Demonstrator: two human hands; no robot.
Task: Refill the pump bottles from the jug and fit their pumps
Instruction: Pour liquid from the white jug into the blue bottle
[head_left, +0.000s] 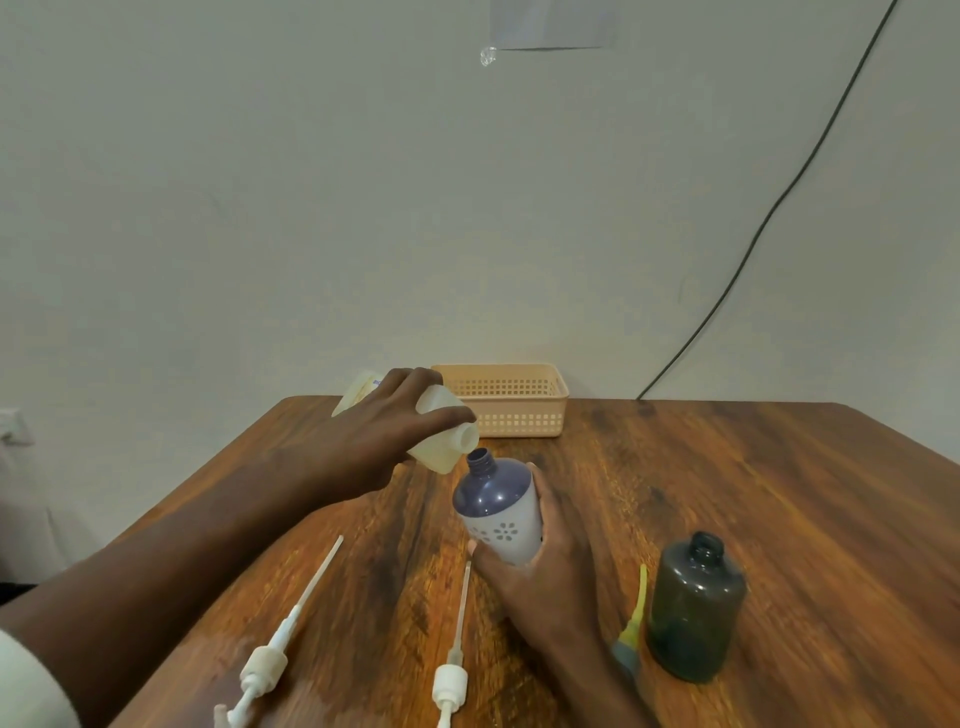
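Observation:
My left hand (387, 431) grips a pale translucent jug (441, 434), tipped so its open spout sits just above the neck of a purple-and-white flowered bottle (496, 512). My right hand (543, 566) holds that bottle, tilted toward the jug. A dark grey bottle (693, 608) stands open and upright at the right. Two white pumps lie on the table, one at the left (283, 634) and one in the middle (453, 654). A third pump with a yellow tube (635, 623) lies beside the grey bottle, partly hidden by my right wrist.
A peach plastic basket (514, 402) stands at the back of the wooden table (753, 483), against the wall. A dark cable (779, 208) runs down the wall to the table's back edge.

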